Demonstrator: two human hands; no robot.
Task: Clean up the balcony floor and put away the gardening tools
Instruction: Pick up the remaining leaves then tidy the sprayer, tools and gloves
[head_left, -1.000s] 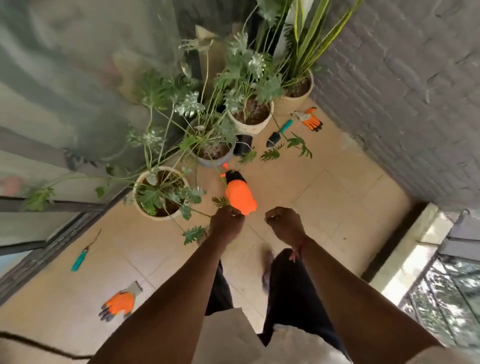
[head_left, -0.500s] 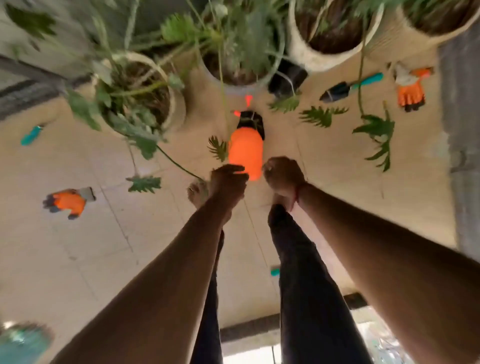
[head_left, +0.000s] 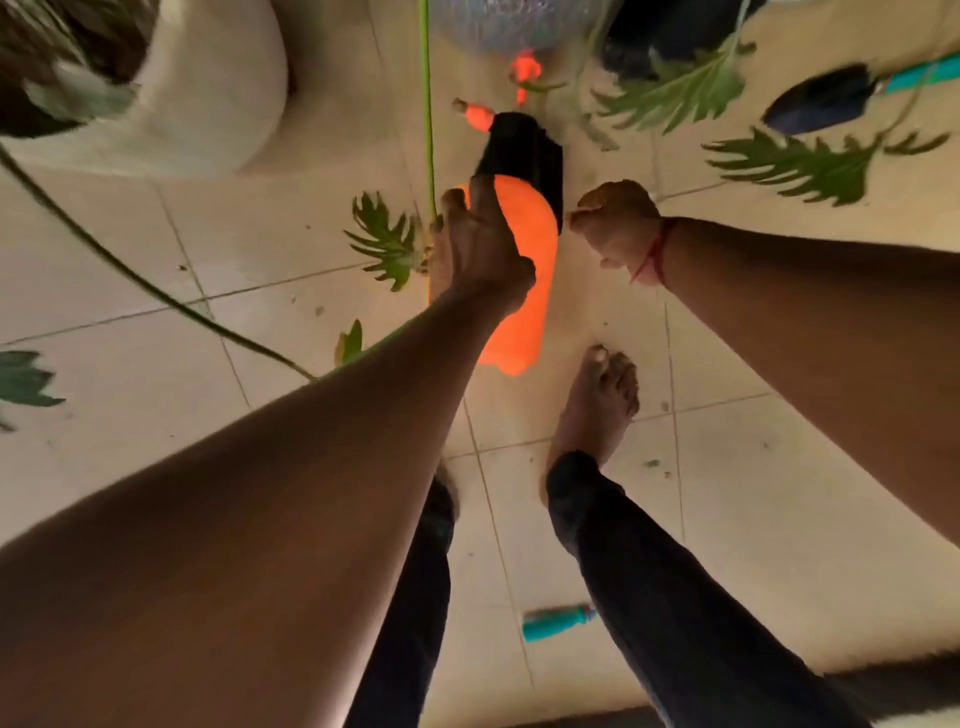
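Observation:
An orange spray bottle with a black head lies on the tiled balcony floor, nozzle pointing away from me. My left hand rests on the bottle's left side, fingers stretched forward along it and thumb across the top. My right hand hovers just right of the bottle as a fist with nothing in it. A dark trowel with a teal handle lies at the upper right. Cut green leaves are scattered around the bottle.
A white plant pot stands at the upper left, with long green stems trailing over the floor. A teal tool handle lies between my legs. My bare foot stands right behind the bottle. Small specks of dirt dot the tiles.
I have bent much closer to the floor. My left hand uncurled and reached onto the orange bottle. My right hand stays a fist beside it.

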